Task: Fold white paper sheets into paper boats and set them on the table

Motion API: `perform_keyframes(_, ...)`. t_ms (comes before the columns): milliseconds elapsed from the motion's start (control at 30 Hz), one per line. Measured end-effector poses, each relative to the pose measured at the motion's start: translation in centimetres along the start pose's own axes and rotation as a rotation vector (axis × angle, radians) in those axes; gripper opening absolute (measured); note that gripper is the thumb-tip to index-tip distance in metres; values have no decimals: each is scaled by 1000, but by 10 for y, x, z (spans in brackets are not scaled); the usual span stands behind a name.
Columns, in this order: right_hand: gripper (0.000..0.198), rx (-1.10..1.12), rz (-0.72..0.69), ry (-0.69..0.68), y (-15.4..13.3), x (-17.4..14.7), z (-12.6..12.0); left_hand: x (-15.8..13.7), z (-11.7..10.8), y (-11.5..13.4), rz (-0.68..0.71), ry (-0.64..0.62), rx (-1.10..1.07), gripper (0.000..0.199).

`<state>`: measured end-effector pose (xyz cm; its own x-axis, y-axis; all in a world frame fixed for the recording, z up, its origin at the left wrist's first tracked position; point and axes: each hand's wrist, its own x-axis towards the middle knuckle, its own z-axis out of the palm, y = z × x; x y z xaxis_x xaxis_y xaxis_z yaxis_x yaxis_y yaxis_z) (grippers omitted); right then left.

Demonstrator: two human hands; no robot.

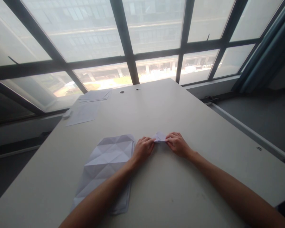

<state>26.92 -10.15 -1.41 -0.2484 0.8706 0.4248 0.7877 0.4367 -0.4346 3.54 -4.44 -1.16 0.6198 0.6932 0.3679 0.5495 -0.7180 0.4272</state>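
A small piece of folded white paper (160, 137) is held between my two hands, just above or on the white table (156, 107); I cannot tell which. My left hand (143, 148) pinches its left end, fingers closed. At the right end, my right hand (177, 144) grips it between thumb and fingers. Beside my left hand and partly under that forearm lies a stack of creased paper sheets (109, 150), the top one marked with crossing fold lines. My fingers cover both ends of the folded paper.
Flat white sheets (84, 112) lie at the table's far left, with a small white object (67, 114) by the edge. Two round holes (122, 92) show near the far edge. Large windows stand behind the table, and a blue curtain (263, 53) hangs at the right.
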Motion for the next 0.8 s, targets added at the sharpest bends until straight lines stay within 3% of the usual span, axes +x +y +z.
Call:
perform_keyframes(167, 26, -27, 97, 7, 1, 0, 5, 0, 2, -2, -65, 8, -72, 33)
perform_keyframes(400, 17, -10, 202, 94, 0, -1, 11, 1, 5, -4, -103, -7, -55, 47)
perform_keyframes(500, 11, -50, 230, 83, -1, 0, 11, 1, 3, -2, -92, 1, 4, 42)
perform_keyframes(667, 9, -76, 217, 62, 1, 0, 11, 1, 4, -3, 32, 10, 18, 28)
perform_keyframes(800, 11, -73, 200, 61, 2, 0, 10, 1, 9, -3, 157, -117, -11, 38)
